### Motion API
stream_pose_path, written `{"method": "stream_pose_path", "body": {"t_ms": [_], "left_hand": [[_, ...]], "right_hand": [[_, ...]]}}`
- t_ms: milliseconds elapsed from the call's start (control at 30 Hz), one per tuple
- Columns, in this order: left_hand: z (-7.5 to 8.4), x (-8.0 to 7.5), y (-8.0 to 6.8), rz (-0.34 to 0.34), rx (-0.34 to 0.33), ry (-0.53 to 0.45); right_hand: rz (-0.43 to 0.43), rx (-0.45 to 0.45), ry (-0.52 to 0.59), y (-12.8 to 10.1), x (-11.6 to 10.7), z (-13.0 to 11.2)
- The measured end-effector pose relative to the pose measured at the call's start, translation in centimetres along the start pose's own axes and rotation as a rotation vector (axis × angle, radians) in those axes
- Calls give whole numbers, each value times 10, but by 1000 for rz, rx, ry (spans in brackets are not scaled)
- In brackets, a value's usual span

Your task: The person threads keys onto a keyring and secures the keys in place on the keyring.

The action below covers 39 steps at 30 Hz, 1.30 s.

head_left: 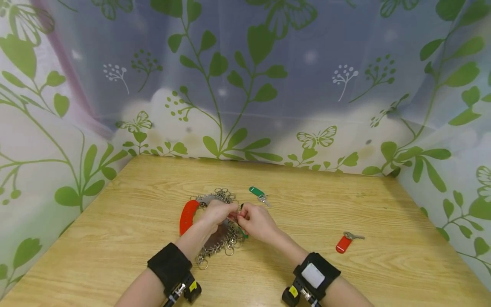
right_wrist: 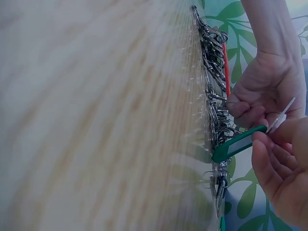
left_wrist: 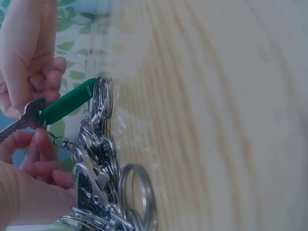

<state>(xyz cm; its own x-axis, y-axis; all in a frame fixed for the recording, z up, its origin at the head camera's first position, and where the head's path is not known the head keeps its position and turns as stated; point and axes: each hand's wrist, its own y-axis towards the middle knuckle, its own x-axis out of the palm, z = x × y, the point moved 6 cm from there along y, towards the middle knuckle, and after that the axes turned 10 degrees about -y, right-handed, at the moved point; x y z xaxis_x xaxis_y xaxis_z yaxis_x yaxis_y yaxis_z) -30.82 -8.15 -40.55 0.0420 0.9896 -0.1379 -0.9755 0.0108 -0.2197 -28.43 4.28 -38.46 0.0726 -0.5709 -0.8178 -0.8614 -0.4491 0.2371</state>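
Centrally, green key tag (left_wrist: pixel 67 104) with key (left_wrist: pixel 21 121) is being pinched by right hand (head_left: pixel 256 221) fingers over ring pile (head_left: pixel 224 238); long axis running 8-to-2 o'clock in left wrist view, tag end touching rings. Small clasp (left_wrist: pixel 60 142) is being pinched by left hand (head_left: pixel 217 212).

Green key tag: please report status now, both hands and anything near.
Right hand pinches green key tag with key. Left hand holds clip on ring bundle. Loose red-tag key lies apart, to the right.

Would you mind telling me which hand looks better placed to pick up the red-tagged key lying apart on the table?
Probably the right hand. The red-tagged key lies on its side of the table, though that hand now pinches the green-tagged key. The left hand is farther off, at the pile of key rings.
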Motion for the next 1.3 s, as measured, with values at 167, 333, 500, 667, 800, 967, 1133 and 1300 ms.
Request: {"method": "stream_pose_path", "body": {"t_ms": [167, 333, 500, 667, 800, 967, 1133, 1300], "left_hand": [[-1, -1, -1, 8, -14, -4], [-2, -1, -1, 10, -14, -12], [-3, -1, 0, 21, -24, -29], [-3, -1, 1, 22, -27, -49], [-1, -1, 0, 13, -27, -42], [1, 0, 1, -2, -14, -13], [1, 0, 1, -9, -5, -21], [0, -1, 0, -12, -3, -7]], "right_hand": [[-7, -5, 0, -1, 1, -1], [39, -66, -44, -1, -2, -5], [76, -93, -83, -2, -2, -6], [104, -118, -116, -2, -1, -7], [120, -130, -129, -2, -1, -7], [121, -111, -146, -1, -2, -7], [7, -13, 10, -1, 1, -2], [-48, 32, 90, 0, 5, 0]]}}
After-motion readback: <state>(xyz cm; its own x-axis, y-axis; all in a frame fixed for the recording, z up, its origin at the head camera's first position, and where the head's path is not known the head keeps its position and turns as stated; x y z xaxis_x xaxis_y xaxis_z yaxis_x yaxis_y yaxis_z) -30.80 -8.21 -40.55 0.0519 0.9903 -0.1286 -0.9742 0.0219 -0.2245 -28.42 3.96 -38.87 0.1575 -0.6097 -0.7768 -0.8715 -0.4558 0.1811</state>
